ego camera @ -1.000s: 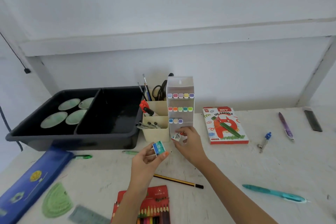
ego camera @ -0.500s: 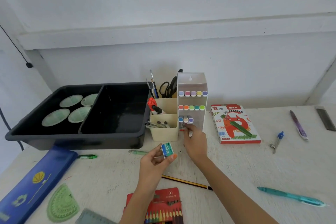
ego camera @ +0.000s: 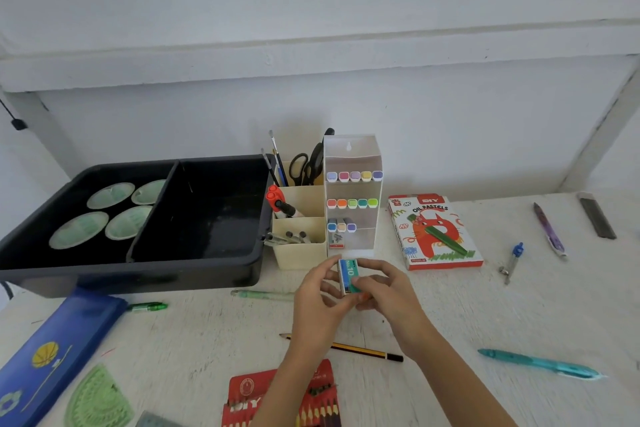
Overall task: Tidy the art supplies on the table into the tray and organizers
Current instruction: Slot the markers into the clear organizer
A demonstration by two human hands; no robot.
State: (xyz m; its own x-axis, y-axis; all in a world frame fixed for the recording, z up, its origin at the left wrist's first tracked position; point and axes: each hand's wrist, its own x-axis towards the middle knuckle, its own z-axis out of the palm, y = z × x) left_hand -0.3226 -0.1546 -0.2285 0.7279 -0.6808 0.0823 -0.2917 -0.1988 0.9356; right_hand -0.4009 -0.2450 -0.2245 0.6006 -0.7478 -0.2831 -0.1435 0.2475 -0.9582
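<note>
L & R hand pinch staple box nr white organizer.

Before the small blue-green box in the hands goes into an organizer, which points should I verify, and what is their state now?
1. Grip: the left hand and right hand both hold the staple box: ok.
2. Flap of the box closed: cannot tell.
3. The white organizer stands upright: ok.
4. Free room on its bottom shelf, beside the small red-labelled item: ok.
5. Way from the box to that shelf free: ok.
</note>
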